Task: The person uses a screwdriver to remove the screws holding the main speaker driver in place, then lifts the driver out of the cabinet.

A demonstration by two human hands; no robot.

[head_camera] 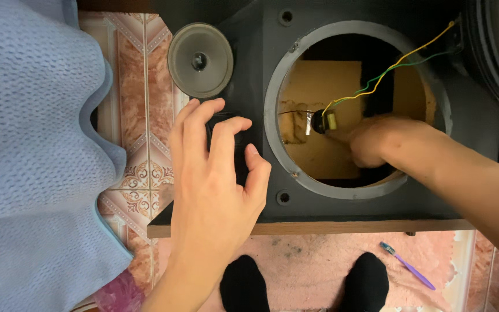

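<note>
1. Patterned pink and cream floor tiles (145, 115) run under everything, and a worn pink mat (313, 266) lies at the near edge, with the person's two black-socked feet (244, 286) planted on it.
2. Beside the right foot a purple pen-like tool (408, 267) lies on the mat, well apart from both hands.
3. A light blue knitted cloth (36, 150) fills the whole left side, draped over the tiles.
4. Just beyond the feet a dark grey speaker cabinet (376, 205) lies on its back, its bare wooden edge facing the person.
5. The left hand (215, 185) rests on the near left part of the cabinet face, fingers spread and curled over a small black part (239, 151) set in the panel; the fingertips touch it, though I cannot tell whether they truly clamp it.
6. To the right a large round opening (287, 167) with a grey rim shows the tan inside of the box.
7. The right hand (376, 141) reaches down through that opening, fingers bunched and closed toward a small black and yellow component (324, 121) at the middle of the hole; the fingertips meet it, but a firm grip is not clear.
8. Yellow and green wires (399, 60) rise from that component and run to the far right rim of the opening.
9. Farther off, a loose round grey speaker driver (200, 59) lies on the tiles against the cabinet's far left corner, just above the left hand and not touched by it.
</note>
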